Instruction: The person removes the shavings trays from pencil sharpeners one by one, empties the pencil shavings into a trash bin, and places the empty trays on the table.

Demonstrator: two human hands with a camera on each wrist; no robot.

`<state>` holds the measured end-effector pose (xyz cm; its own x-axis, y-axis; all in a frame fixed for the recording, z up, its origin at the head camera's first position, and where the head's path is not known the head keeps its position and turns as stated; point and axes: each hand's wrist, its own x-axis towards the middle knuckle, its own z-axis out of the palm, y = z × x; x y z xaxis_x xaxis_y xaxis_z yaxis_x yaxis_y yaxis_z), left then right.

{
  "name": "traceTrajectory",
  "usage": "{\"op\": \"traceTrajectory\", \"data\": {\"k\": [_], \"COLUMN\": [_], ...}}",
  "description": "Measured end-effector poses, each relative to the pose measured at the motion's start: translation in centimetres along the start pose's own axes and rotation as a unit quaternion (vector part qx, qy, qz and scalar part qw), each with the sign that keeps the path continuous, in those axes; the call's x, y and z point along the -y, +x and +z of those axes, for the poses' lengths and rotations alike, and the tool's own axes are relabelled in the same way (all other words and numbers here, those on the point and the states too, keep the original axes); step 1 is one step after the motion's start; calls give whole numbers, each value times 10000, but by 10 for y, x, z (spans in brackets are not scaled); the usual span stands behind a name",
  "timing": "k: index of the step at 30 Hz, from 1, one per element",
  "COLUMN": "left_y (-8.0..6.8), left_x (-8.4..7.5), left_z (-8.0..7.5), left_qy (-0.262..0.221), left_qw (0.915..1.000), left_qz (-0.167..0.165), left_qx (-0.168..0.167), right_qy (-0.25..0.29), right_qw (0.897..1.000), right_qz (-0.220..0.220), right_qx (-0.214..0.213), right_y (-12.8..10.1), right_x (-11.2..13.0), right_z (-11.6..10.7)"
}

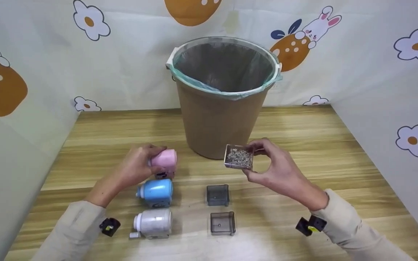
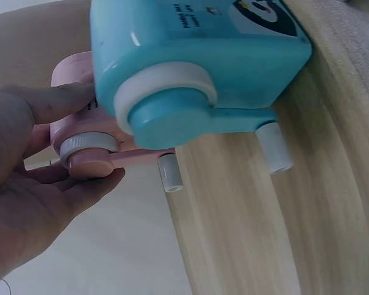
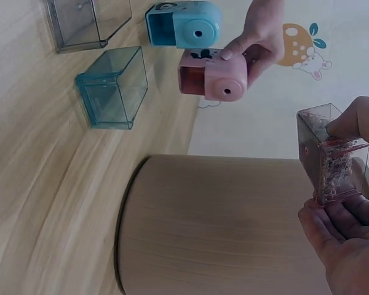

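My left hand (image 1: 136, 165) grips a pink crank pencil sharpener (image 1: 166, 159) by its upper body. In the right wrist view that sharpener (image 3: 218, 78) shows an open drawer slot. Between thumb and fingers of my right hand (image 1: 279, 165), raised above the table, is a clear reddish shavings drawer (image 1: 238, 157) with grey shavings inside. Beside the pink sharpener stands a blue crank sharpener (image 1: 158, 192), whose drawer slot also gapes in the right wrist view. Nearer me is a white-grey sharpener (image 1: 154, 223). Two see-through drawers, one bluish (image 1: 217, 195) and one greyish (image 1: 222, 223), rest on the table.
A tall brown trash bin (image 1: 220, 119) lined with a thin bag stands at the back, just beyond my right hand. Its mouth faces up. The wood-grain table (image 1: 296, 232) is bordered by patterned cloth walls (image 1: 129, 72) at the back and sides.
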<state>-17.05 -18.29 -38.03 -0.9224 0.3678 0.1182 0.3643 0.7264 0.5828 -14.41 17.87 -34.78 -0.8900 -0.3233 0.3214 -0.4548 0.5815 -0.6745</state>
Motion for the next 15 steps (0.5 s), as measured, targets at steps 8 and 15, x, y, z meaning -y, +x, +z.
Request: {"op": "traceTrajectory", "data": {"k": [8,15], "left_y": [-2,-2], "left_x": [9,15], "left_z": [4,5], "left_qy": [-11,-115], "left_qw": [9999,9997], "left_qz": [37,-17], "left_qx": [112,200], "right_qy": [58,-30], "right_qw": [9981,9914], "right_qz": [-615,-1302], "right_qx": [-27,-96], "right_y": [3,5], "right_x": [1,1], "right_z": [-7,-13]}}
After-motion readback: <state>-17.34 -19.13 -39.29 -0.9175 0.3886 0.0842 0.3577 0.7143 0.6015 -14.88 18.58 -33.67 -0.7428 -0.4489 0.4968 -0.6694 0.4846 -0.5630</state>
